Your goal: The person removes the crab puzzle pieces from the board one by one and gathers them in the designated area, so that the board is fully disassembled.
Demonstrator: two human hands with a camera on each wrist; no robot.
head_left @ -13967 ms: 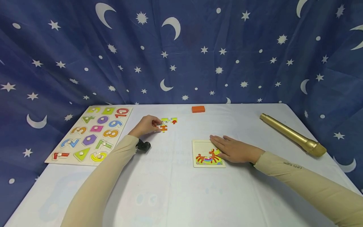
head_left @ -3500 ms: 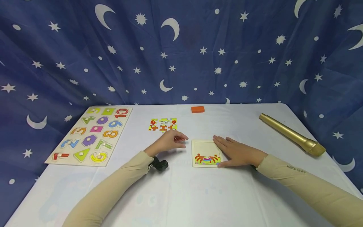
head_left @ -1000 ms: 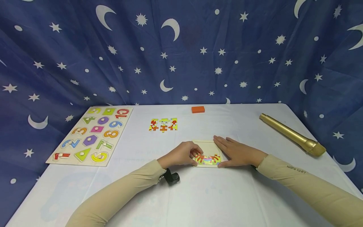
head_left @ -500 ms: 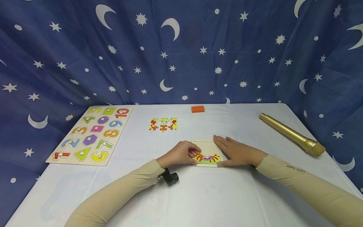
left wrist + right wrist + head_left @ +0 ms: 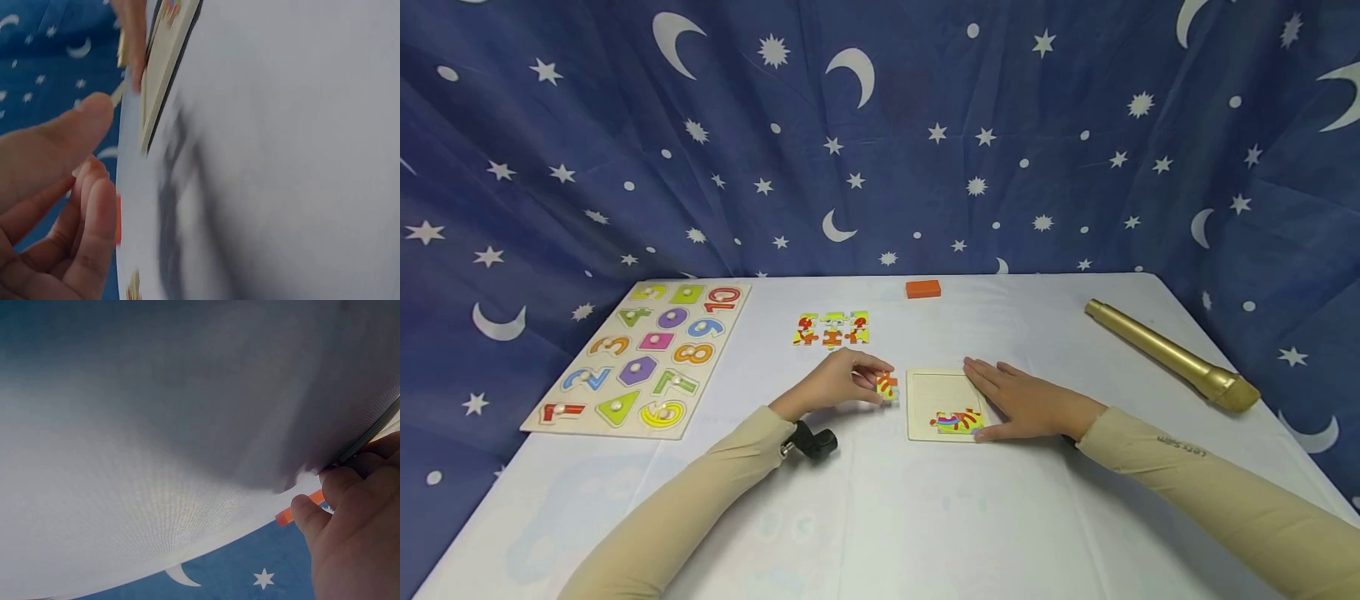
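Observation:
My left hand [image 5: 835, 386] pinches a jigsaw piece [image 5: 887, 386], orange and yellow, between thumb and fingertips just left of the wooden puzzle tray [image 5: 925, 389]. In the left wrist view the piece [image 5: 117, 94] shows edge-on beyond the thumb, above the white cloth. Two joined pieces [image 5: 957, 422] with a rainbow and orange legs lie at the tray's lower right. My right hand [image 5: 1022, 400] rests along the tray's right side, fingers extended to the top corner and thumb at the bottom one. Several other jigsaw pieces [image 5: 832, 337] lie in two rows behind my left hand.
A number and shape peg board [image 5: 707, 379] lies at the left. An orange block [image 5: 922, 289] sits at the back, near the starry curtain [image 5: 917, 150]. To the right lies a gold microphone [image 5: 1172, 354]. White cloth [image 5: 880, 517] covers the table.
My left hand has lifted the left-hand piece out of the tray's bottom row and carried it left, beyond the rim. My right hand has stayed on the tray's right side.

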